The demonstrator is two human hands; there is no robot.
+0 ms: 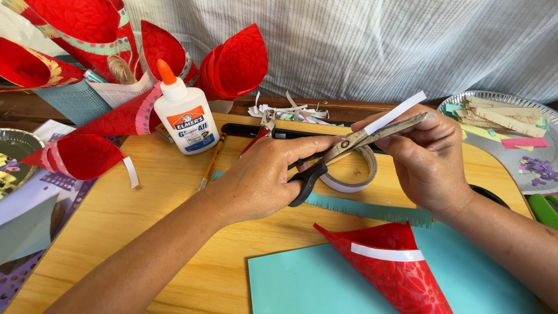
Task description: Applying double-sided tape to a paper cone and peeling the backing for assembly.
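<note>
My left hand [264,177] grips the black handles of a pair of scissors [349,145], whose metal blades point up and to the right. My right hand [424,154] pinches a narrow white paper strip [395,112] that lies along the blades near their tips. Below the hands a red embossed paper cone [395,273] with a white strip across it lies on a teal paper sheet [302,285]. A fringed teal strip [372,210] rests on the wooden table [163,209] just under the scissors.
A white glue bottle with an orange cap [185,113] stands at the back left, beside several red paper cones [81,154]. A tape roll [354,174], a pencil [210,163] and a foil plate of paper scraps [505,128] surround the hands.
</note>
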